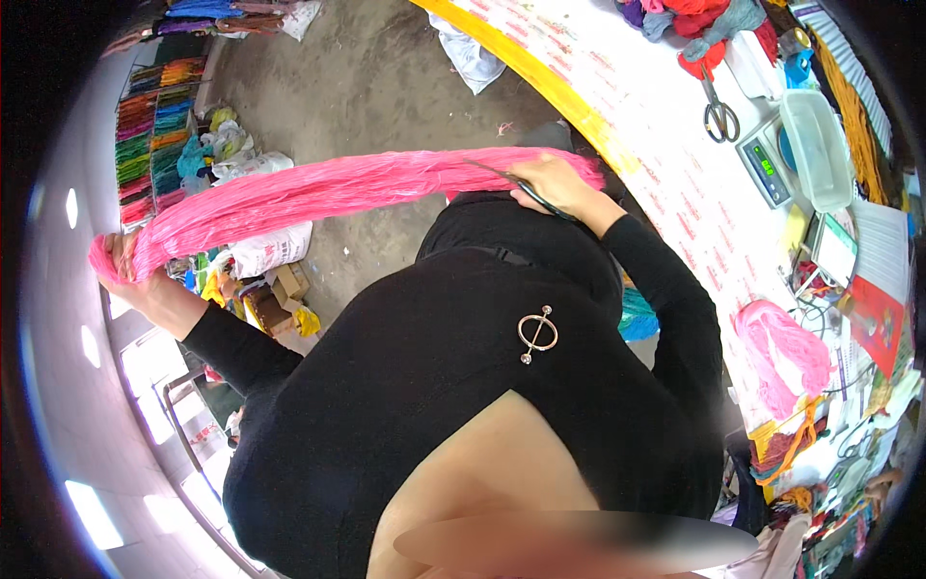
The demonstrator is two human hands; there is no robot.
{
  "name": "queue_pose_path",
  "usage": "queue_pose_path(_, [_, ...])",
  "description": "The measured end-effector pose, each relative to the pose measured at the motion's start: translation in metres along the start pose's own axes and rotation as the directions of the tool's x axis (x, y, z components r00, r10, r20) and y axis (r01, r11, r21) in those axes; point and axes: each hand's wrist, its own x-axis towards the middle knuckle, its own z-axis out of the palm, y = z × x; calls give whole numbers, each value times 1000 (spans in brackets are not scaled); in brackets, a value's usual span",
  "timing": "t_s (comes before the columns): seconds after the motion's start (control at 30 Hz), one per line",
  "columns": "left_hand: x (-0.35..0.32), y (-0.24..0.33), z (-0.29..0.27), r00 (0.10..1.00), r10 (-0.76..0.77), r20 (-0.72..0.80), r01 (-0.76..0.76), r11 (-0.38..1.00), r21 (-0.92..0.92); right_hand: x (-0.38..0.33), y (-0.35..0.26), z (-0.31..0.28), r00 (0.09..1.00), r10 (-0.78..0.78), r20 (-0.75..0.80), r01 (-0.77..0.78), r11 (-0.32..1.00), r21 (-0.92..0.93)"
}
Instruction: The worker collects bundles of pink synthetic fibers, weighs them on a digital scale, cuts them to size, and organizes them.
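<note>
A long skein of bright pink yarn (pixel 318 188) stretches across in front of me, from far left to the right by the table. My left hand (pixel 133 272) is closed round its left end, with strands looped over the fingers. My right hand (pixel 559 188) is at the skein's other end, closed on a pair of scissors (pixel 542 198) with dark handles. Their thin blades point left and lie over the pink strands. Whether the right fingers also grip the yarn is hard to see.
A long table (pixel 666 212) with a yellow edge runs along my right. It carries another pair of scissors (pixel 720 118), a digital scale (pixel 765 172), a clear plastic tub (pixel 818 145) and a paler pink skein (pixel 783 357). Colourful yarn racks (pixel 154 130) and bags (pixel 231 145) stand left.
</note>
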Motion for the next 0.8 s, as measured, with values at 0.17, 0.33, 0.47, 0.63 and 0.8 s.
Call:
queue_pose_path(0.17, [-7, -30, 6, 990, 45, -137, -43, 999, 16, -19, -11, -9, 948, 26, -316, 5, 995, 99])
queue_pose_path(0.33, [-32, -123, 108, 985, 116, -128, -122, 992, -41, -5, -63, -39, 866, -75, -494, 140, 986, 95])
queue_pose_path(0.47, [-21, -190, 132, 679, -253, 689, 701, 502, -506, 12, -106, -62, 869, -113, -482, 126, 992, -6])
queue_pose_path(0.63, [-33, -208, 179, 521, -245, 818, 820, 409, -399, 7, -134, -80, 883, 30, -469, -46, 999, -23])
queue_pose_path(0.8, [-38, -225, 209, 441, -306, 844, 850, 443, -284, -5, -141, -89, 824, 22, -566, -37, 999, -15])
